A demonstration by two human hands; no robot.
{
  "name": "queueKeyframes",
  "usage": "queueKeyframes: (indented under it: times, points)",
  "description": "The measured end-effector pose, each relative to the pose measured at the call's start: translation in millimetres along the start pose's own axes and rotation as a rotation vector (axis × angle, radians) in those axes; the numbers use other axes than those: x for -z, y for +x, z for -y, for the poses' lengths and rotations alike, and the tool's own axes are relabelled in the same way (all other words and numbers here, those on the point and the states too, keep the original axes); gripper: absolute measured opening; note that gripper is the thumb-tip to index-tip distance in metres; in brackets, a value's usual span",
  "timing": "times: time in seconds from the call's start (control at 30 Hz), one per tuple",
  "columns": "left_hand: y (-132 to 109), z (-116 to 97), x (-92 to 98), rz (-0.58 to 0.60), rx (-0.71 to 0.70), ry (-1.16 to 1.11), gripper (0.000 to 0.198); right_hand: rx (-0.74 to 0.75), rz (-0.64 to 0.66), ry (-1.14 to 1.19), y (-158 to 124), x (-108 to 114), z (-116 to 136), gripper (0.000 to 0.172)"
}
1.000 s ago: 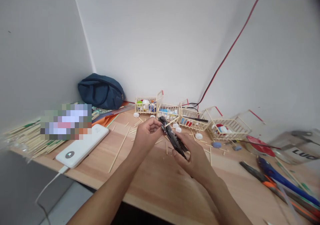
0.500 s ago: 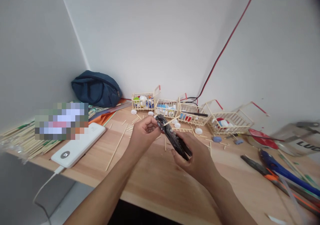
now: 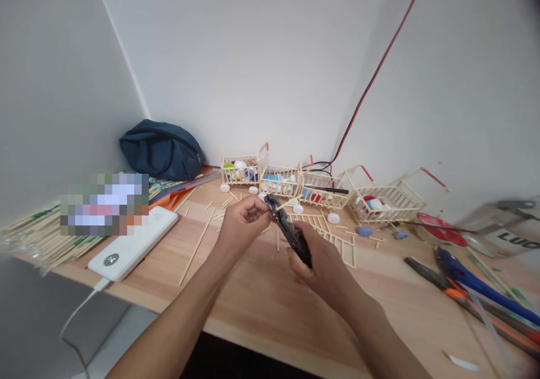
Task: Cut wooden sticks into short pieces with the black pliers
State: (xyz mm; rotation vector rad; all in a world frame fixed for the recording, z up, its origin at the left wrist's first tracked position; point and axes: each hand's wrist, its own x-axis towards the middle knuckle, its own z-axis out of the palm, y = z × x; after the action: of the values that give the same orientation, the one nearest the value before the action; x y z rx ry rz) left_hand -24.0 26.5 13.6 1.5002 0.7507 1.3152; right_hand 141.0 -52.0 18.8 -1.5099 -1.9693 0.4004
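My right hand [image 3: 316,252] is wrapped round the handles of black pliers [image 3: 291,233], which point up and to the left. A thin wooden stick [image 3: 291,203] lies across the pliers' jaws and sticks out to their right. My left hand [image 3: 248,219] is closed in a pinch at the jaws, on the stick's other end, which its fingers mostly hide. Beyond my right hand, a ladder-like stick frame [image 3: 337,241] lies flat on the wooden table [image 3: 253,294].
Several small stick carts [image 3: 323,193] holding coloured caps stand along the wall. A blue bag [image 3: 162,149], a bundle of sticks [image 3: 46,227] and a white power bank [image 3: 133,244] are at left. Blue-handled [image 3: 481,286] and orange-black tools [image 3: 455,292] lie at right.
My right hand has squeezed the pliers' handles closer together and shifted slightly left, so more of the stick frame shows. My left hand has stayed nearly still.
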Motion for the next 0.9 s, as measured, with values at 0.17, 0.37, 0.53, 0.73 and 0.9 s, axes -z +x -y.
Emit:
queueKeyframes:
  times: [0.17, 0.37, 0.53, 0.73, 0.9]
  points:
    - [-1, 2, -2.1, 0.024, -0.023, 0.060, 0.008, -0.073, 0.007, 0.069, -1, -7, -1, 0.022]
    - [-2, 2, -6.1, -0.005, -0.092, 0.362, 0.008, -0.144, -0.016, 0.077, 1, -14, -7, 0.025]
    - [-3, 5, -5.0, -0.012, -0.136, 0.527, 0.009, -0.184, 0.025, 0.134, 2, -16, -6, 0.031]
    - [-4, 9, -1.4, 0.030, -0.127, 0.638, 0.010, -0.240, 0.063, 0.155, 0, -19, -4, 0.035]
    - [-4, 8, -0.4, 0.077, -0.134, 0.685, 0.011, -0.267, 0.072, 0.107, 1, -26, -5, 0.034]
